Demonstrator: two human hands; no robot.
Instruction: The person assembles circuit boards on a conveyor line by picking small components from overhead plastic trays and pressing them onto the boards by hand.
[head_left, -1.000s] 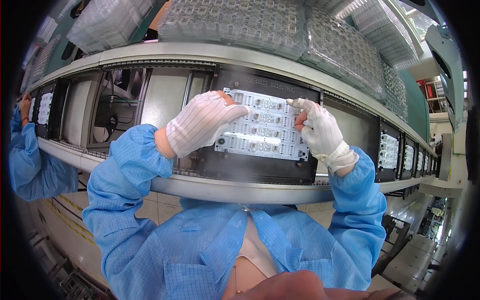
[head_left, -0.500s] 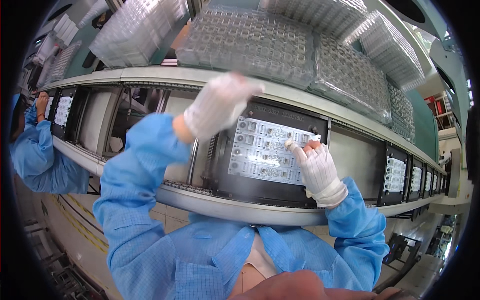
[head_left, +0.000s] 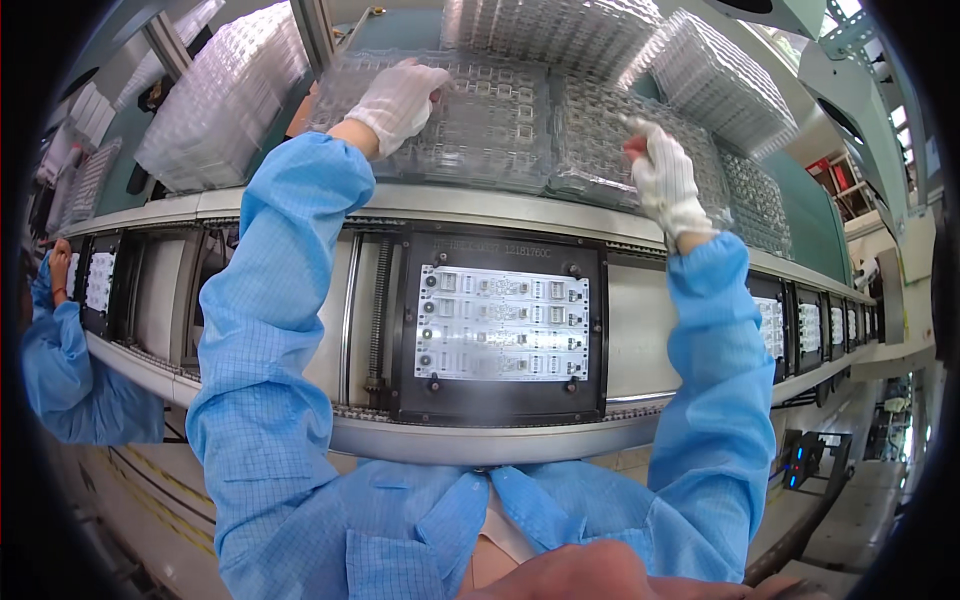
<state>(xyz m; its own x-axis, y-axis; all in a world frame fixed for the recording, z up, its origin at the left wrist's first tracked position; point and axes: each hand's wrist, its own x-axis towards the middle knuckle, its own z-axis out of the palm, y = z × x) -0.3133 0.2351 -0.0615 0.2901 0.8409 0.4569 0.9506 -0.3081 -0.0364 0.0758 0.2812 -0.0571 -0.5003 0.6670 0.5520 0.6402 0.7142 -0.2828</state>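
Observation:
My left hand, in a white glove with bare fingertips, reaches over the left clear plastic tray of small parts. Its fingers curl together at the tray's pockets; whatever lies between them is too small to make out. Over the right clear tray is my right hand, gloved the same way, its index finger stretched out and apart from the thumb, with nothing visible between them. Between my forearms, a black fixture plate holds several white circuit board strips with small components on them.
The fixture sits on a rail conveyor. More fixtures with white boards stand along it at right. Stacked clear trays rise at back left, with another stack at back right. A co-worker's blue sleeve shows at far left.
My right hand has left the board strips and moved up over the right tray. My left hand has moved farther back onto the left tray. The fixture now appears farther left in view.

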